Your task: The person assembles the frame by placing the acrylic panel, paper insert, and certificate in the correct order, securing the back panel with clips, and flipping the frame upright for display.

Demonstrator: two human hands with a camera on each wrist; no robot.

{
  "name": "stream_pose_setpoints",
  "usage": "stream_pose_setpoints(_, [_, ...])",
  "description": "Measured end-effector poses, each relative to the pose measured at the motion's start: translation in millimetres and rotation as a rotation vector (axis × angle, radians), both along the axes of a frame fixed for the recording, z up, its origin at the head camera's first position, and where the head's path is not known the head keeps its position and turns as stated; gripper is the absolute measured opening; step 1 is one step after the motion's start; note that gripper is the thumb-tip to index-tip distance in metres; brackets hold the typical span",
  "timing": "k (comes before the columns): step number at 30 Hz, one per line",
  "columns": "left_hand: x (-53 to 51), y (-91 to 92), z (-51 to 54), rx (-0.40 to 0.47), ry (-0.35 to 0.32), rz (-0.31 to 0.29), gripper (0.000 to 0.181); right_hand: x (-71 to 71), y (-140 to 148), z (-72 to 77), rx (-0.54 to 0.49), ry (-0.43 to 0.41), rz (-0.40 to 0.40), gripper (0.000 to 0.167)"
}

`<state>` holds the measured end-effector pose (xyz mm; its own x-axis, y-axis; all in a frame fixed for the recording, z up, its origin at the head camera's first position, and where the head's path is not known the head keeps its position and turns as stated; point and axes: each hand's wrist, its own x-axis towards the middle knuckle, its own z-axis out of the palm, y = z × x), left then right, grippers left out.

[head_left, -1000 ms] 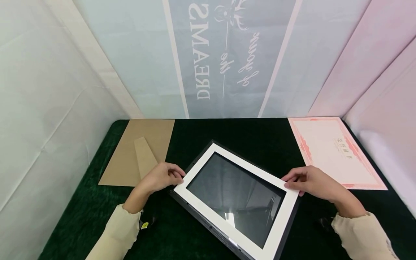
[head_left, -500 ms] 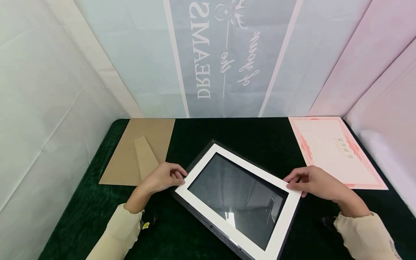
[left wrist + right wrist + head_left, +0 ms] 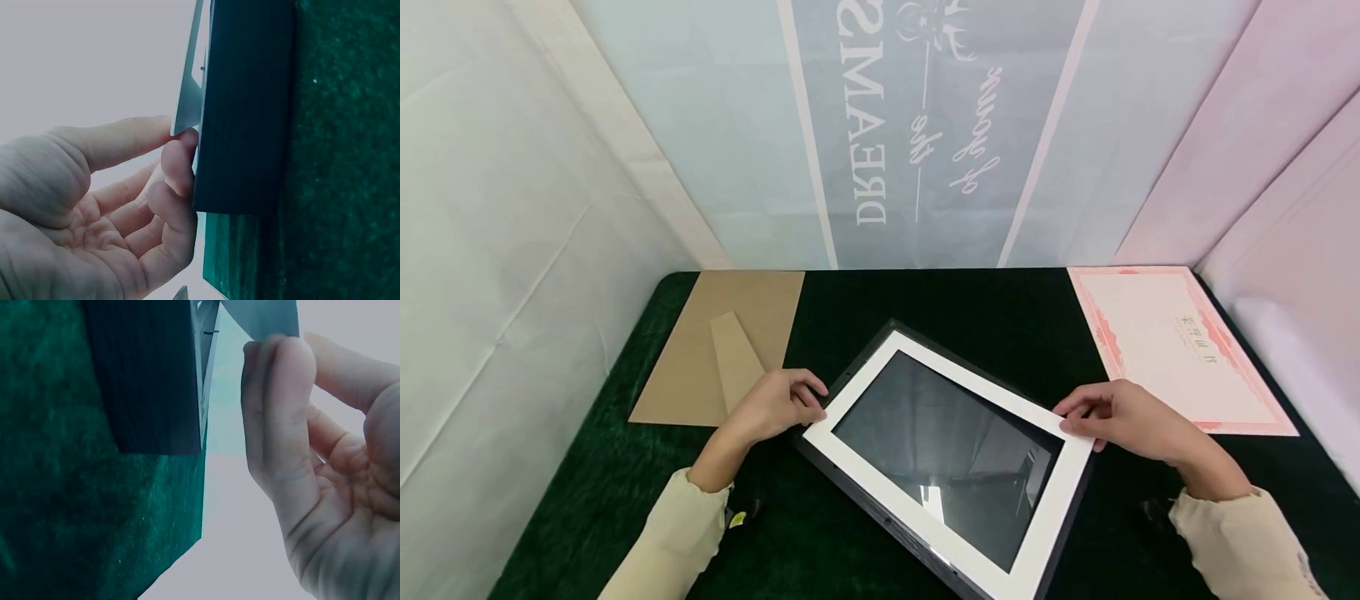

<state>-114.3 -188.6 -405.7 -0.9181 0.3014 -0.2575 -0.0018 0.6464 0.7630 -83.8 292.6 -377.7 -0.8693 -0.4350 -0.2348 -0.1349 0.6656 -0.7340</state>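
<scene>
A white mat board (image 3: 943, 369) with a rectangular cut-out lies at a slant over a black picture frame (image 3: 887, 523) in the head view. Dark, reflective glazing (image 3: 947, 450) shows through the opening. My left hand (image 3: 777, 406) pinches the mat's left corner between thumb and fingers. At the right corner, my right hand (image 3: 1123, 421) pinches it too. In the left wrist view the mat edge (image 3: 188, 103) stands slightly off the frame's side (image 3: 244, 125). The right wrist view shows a gap between the held mat corner (image 3: 269, 317) and the frame (image 3: 147, 387).
A brown backing board (image 3: 677, 379) with an easel leg (image 3: 733, 358) lies at the left on the dark green cloth (image 3: 850, 304). A pink-bordered certificate (image 3: 1157, 350) rests at the right. Pale curtains (image 3: 535, 208) enclose the table at the back and sides.
The mat board and both hands have shifted slightly to the right, then a touch back to the left. Both hands keep their pinch on the mat.
</scene>
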Motion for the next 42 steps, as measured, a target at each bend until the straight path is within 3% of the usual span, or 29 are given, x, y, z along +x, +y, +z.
stream_pose_setpoints(7, [-1.4, 1.4, 1.7, -0.024, -0.008, 0.03, 0.024, 0.7, -3, -0.2, 0.001, -0.002, -0.013, 0.018])
stream_pose_setpoints(18, [-1.9, 0.4, 1.1, -0.017, 0.004, 0.027, 0.026, 0.4, -6, 1.0, 0.001, 0.005, -0.026, 0.016])
stream_pose_setpoints(28, [-1.1, -1.2, 3.3, -0.039, 0.032, -0.066, 0.034, 2.2, -1, 6.5, -0.029, 0.045, -0.041, 0.016])
stream_pose_setpoints(42, [-1.6, -1.3, 2.4, -0.049, 0.037, -0.069, 0.032, -1.6, 7, 2.4, -0.082, -0.038, 0.033, 0.018])
